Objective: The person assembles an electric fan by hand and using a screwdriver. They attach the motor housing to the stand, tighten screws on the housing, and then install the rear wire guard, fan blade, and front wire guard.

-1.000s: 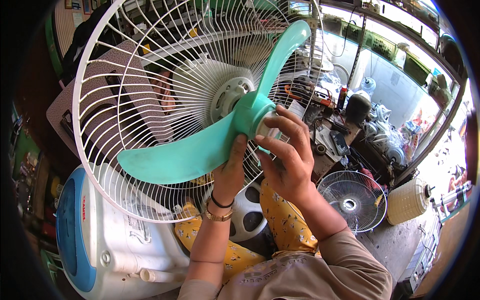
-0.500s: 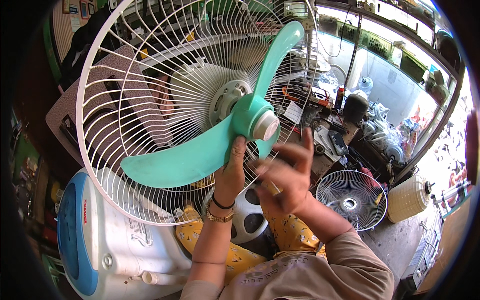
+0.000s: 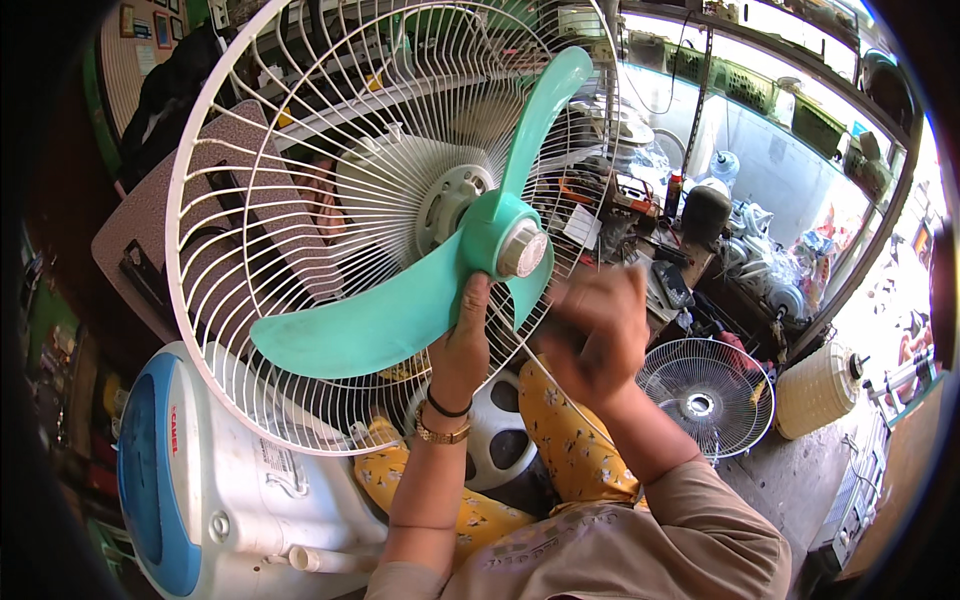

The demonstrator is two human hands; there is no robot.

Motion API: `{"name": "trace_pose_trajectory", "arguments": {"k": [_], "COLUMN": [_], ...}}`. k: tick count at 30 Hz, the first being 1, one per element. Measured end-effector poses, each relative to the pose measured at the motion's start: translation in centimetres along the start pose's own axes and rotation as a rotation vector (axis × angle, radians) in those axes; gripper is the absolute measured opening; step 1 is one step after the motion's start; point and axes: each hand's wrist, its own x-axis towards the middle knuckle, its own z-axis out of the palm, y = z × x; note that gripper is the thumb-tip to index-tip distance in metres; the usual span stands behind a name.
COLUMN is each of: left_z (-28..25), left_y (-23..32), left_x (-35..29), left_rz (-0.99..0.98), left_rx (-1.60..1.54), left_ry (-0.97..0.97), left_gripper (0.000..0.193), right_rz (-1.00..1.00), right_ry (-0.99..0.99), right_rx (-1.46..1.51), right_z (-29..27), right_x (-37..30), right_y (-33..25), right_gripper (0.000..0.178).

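Observation:
A green three-bladed fan blade [image 3: 360, 322] sits in front of a white wire fan guard [image 3: 173, 240]. At its hub is a ribbed, pale round cap [image 3: 522, 249]. My left hand [image 3: 462, 345] grips the blade's root just under the hub, thumb on the front, other fingers mostly hidden behind. Right of the hub, my right hand [image 3: 610, 325] is raised, apart from the cap and smeared by motion; its fingers cannot be made out. Behind the guard's wires shows a whitish motor housing [image 3: 375, 168].
On the left stands a white and blue appliance [image 3: 235, 480], below a speckled brown case [image 3: 140, 225]. A second fan guard [image 3: 740, 400] and a cream ribbed drum [image 3: 815, 392] are on the right. Beyond lies a cluttered workbench with tools and a dark meter [image 3: 672, 285].
My right hand has moved right, away from the hub. The fan appears slightly farther left at the hub, and the cap's ribs show more sharply. My left hand keeps its grip.

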Motion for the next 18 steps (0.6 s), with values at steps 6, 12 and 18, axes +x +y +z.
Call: {"name": "trace_pose_trajectory", "arguments": {"k": [6, 12, 18], "left_z": [-0.1, -0.1, 0.0], "left_y": [0.3, 0.4, -0.1], "left_x": [-0.3, 0.1, -0.3], "left_rz": [-0.065, -0.065, 0.016], "left_rx": [0.025, -0.024, 0.046], "left_ry": [0.019, -0.022, 0.011], "left_gripper": [0.037, 0.038, 0.036], "right_rz": [0.55, -0.092, 0.465], "right_ry": [0.007, -0.128, 0.029], "right_rx": [0.212, -0.024, 0.258], "right_z": [4.0, 2.2, 3.9], "right_x": [0.6, 1.0, 0.0], "right_y": [1.1, 4.0, 1.3], "right_gripper": [0.055, 0.035, 0.054]}}
